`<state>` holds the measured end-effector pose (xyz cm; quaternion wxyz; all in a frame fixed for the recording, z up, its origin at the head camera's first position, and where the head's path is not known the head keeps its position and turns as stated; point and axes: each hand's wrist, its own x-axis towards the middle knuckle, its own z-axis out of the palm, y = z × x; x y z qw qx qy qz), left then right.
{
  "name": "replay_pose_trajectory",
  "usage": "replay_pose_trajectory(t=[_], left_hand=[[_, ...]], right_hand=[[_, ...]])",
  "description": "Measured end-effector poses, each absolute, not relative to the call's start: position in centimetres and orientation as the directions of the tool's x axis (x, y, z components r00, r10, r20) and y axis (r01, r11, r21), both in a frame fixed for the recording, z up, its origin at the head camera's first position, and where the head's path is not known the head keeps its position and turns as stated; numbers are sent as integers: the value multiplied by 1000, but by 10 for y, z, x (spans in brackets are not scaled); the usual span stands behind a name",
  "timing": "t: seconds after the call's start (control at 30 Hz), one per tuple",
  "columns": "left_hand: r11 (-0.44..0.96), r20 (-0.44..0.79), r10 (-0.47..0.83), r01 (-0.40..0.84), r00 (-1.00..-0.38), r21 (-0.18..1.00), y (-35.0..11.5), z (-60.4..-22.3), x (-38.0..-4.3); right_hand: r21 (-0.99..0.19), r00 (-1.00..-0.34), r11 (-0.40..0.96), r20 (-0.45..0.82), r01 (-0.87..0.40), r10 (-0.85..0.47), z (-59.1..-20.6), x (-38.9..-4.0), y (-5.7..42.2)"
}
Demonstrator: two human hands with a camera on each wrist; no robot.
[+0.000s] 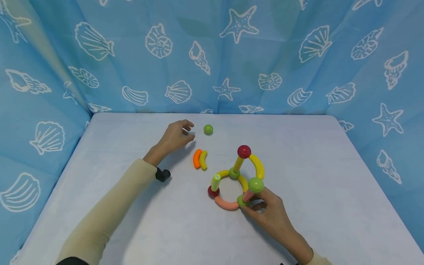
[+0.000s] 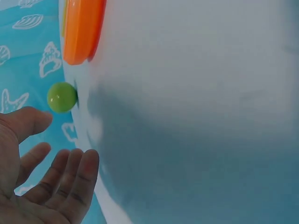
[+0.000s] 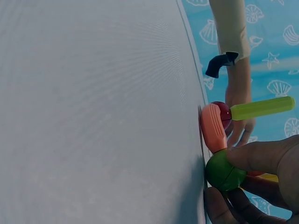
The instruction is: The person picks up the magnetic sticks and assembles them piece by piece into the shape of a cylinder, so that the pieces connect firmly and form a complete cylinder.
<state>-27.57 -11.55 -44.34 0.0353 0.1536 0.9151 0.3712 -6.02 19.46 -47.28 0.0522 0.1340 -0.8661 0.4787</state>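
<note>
On the table stands a toy structure of balls and rods, with a ring of curved yellow and pink rods (image 1: 227, 204) at its base. My right hand (image 1: 273, 213) pinches the lower green ball (image 3: 225, 171) at the ring's near right corner. Above that ball rise a short pink rod and another green ball (image 1: 256, 184). A yellow-green rod (image 3: 262, 108) stands upright on a red ball (image 1: 213, 191). My left hand (image 1: 177, 136) hovers with loosely bent fingers, holding nothing, just left of a loose green ball (image 1: 208, 129).
An orange curved rod (image 1: 197, 159) and a yellow curved rod (image 1: 203, 160) lie side by side left of the structure. A red ball (image 1: 244, 151) tops the structure's far side. Behind the white table (image 1: 298, 147) hangs a blue shell-patterned curtain (image 1: 205, 22).
</note>
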Motion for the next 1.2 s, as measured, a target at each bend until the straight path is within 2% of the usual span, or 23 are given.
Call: replay_pose_trajectory(t=[0.23,0.73,1.2], left_hand=[[690,65,328,286,-942,665,-97,-437,-290],[736,-2,384,305,-923,604,-71,-428,-310],[754,-52,426,323,-903,572,-50,-433,-323]], right_hand=[[-819,-959,502,211,-278,-187,-472,-60,198],[-826,-953,478,232,-298,-193,-475,-61,200],[-835,-962,483,194,-264,-191,-472,-60,200]])
